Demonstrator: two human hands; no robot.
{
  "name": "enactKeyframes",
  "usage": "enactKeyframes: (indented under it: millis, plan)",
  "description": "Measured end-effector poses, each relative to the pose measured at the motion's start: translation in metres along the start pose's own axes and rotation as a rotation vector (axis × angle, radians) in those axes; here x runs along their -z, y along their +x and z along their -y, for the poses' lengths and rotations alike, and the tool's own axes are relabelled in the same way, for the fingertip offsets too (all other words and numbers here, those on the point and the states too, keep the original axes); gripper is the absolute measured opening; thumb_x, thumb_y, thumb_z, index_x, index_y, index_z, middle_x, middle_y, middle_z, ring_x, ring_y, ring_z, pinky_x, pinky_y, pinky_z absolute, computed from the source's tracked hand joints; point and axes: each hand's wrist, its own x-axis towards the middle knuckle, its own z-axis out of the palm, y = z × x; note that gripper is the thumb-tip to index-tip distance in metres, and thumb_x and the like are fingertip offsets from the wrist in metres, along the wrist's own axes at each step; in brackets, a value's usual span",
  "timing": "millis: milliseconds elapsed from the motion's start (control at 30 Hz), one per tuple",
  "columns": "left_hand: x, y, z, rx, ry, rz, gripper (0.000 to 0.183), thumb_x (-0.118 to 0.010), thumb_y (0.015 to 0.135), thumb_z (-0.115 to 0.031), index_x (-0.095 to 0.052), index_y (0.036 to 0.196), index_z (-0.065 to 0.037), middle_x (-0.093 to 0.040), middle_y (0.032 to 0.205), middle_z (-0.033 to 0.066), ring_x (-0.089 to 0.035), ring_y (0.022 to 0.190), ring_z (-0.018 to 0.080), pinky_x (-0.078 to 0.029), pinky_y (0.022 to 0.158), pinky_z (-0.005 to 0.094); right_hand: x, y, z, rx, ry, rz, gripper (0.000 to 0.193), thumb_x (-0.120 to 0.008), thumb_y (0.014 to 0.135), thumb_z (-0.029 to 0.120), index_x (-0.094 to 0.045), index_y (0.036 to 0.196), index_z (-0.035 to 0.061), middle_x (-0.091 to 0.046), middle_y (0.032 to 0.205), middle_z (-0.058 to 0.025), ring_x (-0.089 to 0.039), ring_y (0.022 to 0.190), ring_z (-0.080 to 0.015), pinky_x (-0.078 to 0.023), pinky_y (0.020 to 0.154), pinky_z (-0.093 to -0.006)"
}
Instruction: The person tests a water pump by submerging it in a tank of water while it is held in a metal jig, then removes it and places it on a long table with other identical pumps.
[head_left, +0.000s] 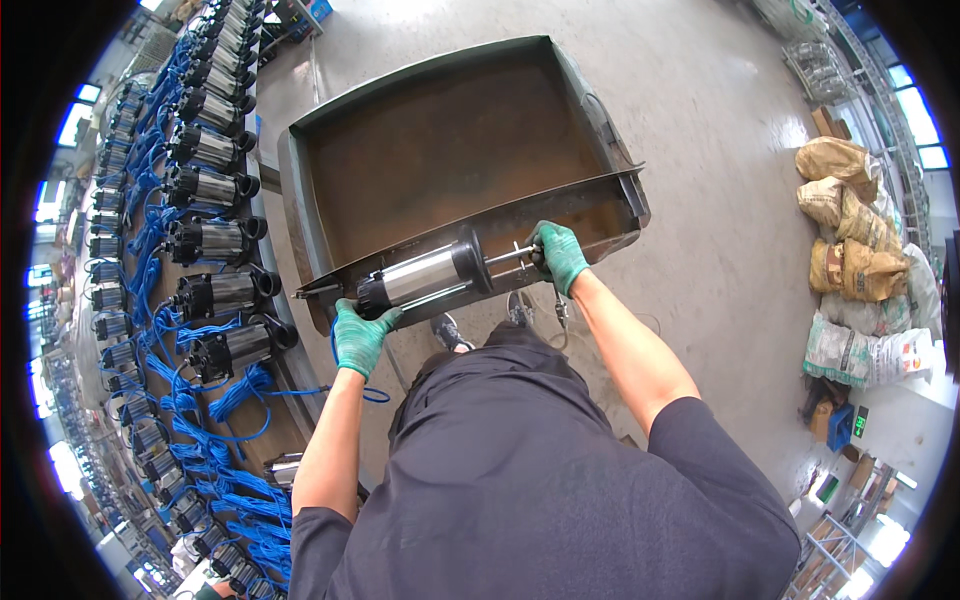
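A submersible pump [422, 277] with a silver cylinder and black ends lies sideways over the near edge of a metal water tank [300, 200]. My left hand [361, 338], in a green glove, holds the pump's black left end from below, and a blue cable runs down beside it. From the pump's right end, a metal rod fitting [508, 258] with a crosspiece sticks out. My right hand [560, 256], also gloved in green, is closed around the outer end of that fitting; its fingertips are partly hidden.
Brown water [440, 140] fills the tank, and a dark bar [480, 212] spans its near part. On my left, a bench carries a row of similar pumps [213, 190] and blue cable coils [240, 395]. Filled sacks [860, 265] stand far right on the grey floor [720, 200].
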Motion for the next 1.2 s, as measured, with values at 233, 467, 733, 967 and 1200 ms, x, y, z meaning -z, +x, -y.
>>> enactKeyframes:
  millis: [233,467,733,967,1200]
  plan:
    - [0.004,-0.008,-0.012,0.030,-0.006,0.003,0.067,-0.100,0.072,-0.028,-0.055,0.111,0.003,-0.074,0.102,0.0159,-0.066,0.087,0.0239,-0.056,0.084,0.0378,-0.002,-0.002,0.004,0.001,-0.039,-0.009,0.028,-0.048,0.098,0.021,-0.064,0.077,0.0141,-0.052,0.059,0.0032,-0.043,0.043,-0.0075,-0.028,0.038,-0.0261]
    - [-0.001,-0.005,-0.005,-0.022,-0.098,0.015,0.066,-0.099,0.074,-0.024,-0.053,0.113,0.002,-0.072,0.101,0.0139,-0.064,0.087,0.0223,-0.055,0.084,0.0376,-0.002,-0.009,0.012,-0.043,0.016,-0.002,0.020,-0.049,0.098,0.019,-0.063,0.085,0.0143,-0.053,0.064,0.0020,-0.042,0.046,-0.0078,-0.030,0.041,-0.0256]
    - [-0.010,-0.007,0.000,-0.063,-0.175,-0.003,0.067,-0.098,0.075,-0.020,-0.049,0.116,0.001,-0.067,0.105,0.0135,-0.061,0.092,0.0234,-0.053,0.085,0.0388,0.116,-0.024,0.042,0.173,-0.828,-0.133,0.026,-0.057,0.099,0.018,-0.056,0.123,0.0070,-0.071,0.104,-0.0180,-0.069,0.089,-0.0353,-0.057,0.074,-0.0471]
    - [-0.009,-0.012,-0.002,-0.036,-0.164,-0.016,0.067,-0.098,0.076,-0.018,-0.049,0.118,0.001,-0.066,0.107,0.0137,-0.061,0.094,0.0232,-0.053,0.088,0.0378,0.203,-0.019,0.119,-0.085,-1.507,-0.520,0.040,-0.042,0.105,0.020,-0.059,0.137,0.0016,-0.067,0.129,-0.0305,-0.066,0.121,-0.0463,-0.054,0.102,-0.0544]
    - [-0.005,-0.015,-0.010,-0.033,-0.162,-0.027,0.069,-0.098,0.076,-0.019,-0.049,0.120,0.001,-0.068,0.109,0.0138,-0.063,0.096,0.0237,-0.053,0.090,0.0386,0.144,0.051,0.093,0.085,-1.539,-0.522,0.031,-0.049,0.101,0.018,-0.066,0.123,0.0058,-0.071,0.122,-0.0266,-0.069,0.116,-0.0423,-0.057,0.098,-0.0538]
